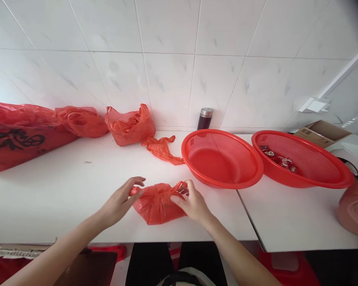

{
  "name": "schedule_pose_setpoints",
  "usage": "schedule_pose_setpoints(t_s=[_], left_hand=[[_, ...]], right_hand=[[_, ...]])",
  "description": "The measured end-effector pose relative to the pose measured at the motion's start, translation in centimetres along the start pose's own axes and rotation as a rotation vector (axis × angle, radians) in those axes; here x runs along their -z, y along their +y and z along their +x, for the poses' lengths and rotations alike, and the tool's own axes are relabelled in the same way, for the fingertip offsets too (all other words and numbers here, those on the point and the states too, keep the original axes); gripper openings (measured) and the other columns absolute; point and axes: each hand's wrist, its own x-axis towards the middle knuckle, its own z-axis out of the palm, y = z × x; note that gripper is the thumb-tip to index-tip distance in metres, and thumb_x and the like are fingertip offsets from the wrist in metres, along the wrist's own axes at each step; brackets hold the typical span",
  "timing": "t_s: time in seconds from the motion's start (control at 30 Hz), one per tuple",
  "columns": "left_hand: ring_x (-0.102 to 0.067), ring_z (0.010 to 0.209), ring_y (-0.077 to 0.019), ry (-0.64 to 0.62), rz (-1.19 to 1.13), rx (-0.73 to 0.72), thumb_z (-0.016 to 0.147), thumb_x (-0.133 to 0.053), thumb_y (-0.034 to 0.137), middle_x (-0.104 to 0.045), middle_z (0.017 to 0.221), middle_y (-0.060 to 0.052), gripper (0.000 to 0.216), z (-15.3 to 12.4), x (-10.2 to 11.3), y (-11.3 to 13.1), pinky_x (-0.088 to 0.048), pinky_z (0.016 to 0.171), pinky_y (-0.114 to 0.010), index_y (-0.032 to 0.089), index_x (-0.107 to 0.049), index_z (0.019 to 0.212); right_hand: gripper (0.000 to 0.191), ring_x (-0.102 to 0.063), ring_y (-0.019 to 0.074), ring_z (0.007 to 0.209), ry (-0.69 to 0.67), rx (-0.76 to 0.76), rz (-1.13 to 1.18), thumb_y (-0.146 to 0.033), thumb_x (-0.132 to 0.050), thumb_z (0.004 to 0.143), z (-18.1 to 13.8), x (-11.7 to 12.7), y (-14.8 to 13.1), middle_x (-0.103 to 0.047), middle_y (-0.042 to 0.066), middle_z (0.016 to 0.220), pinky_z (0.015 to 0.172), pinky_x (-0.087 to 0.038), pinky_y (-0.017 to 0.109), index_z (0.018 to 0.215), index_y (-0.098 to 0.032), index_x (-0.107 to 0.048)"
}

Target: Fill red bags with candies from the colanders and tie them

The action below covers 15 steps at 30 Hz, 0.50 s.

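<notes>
A filled red plastic bag [158, 208] rests on the white table just in front of me, its top gathered and twisted together in the middle. My left hand [121, 202] curls round the bag's left end, with red plastic between thumb and fingers. On the opposite side, my right hand [195, 200] pinches the other gathered end and pulls it slightly up. What is inside the bag is hidden. Behind it lies a limp, crumpled red bag [162, 149], touched by neither hand.
To the right stand a red mesh basket [217, 167] and a second basket [304, 180] holding small dark-red packets [279, 159]. A dark flask [205, 119] is by the wall. Leftward are an open red bag [131, 129] and a large red bag [24, 139]. A cardboard box [316, 133] sits far right.
</notes>
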Motion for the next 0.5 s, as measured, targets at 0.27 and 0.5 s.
schedule_pose_setpoints(t_s=[0.27,0.5], left_hand=[[-0.060,0.078,-0.0195,-0.174,0.217,-0.210,0.090,-0.045,0.052,-0.065,0.087,-0.003,0.033,3.3,-2.8,0.3,-0.046,0.071,-0.031,0.022,-0.059,0.089],[-0.057,0.062,-0.0150,-0.123,0.250,-0.082,0.098,-0.025,0.044,-0.062,0.072,0.003,0.036,4.7,-3.5,-1.5,-0.041,0.062,-0.026,0.025,-0.050,0.080]], right_hand=[[0.015,-0.064,0.0191,0.081,0.065,0.053,0.015,-0.031,-0.054,0.084,0.4,-1.6,1.8,-0.064,0.000,0.090,0.074,-0.049,0.032,0.090,-0.026,-0.042],[0.013,-0.063,0.0179,0.075,0.119,0.048,0.091,-0.029,-0.052,0.084,1.6,-1.7,3.7,-0.067,0.000,0.086,0.069,-0.048,0.029,0.090,-0.026,-0.041]])
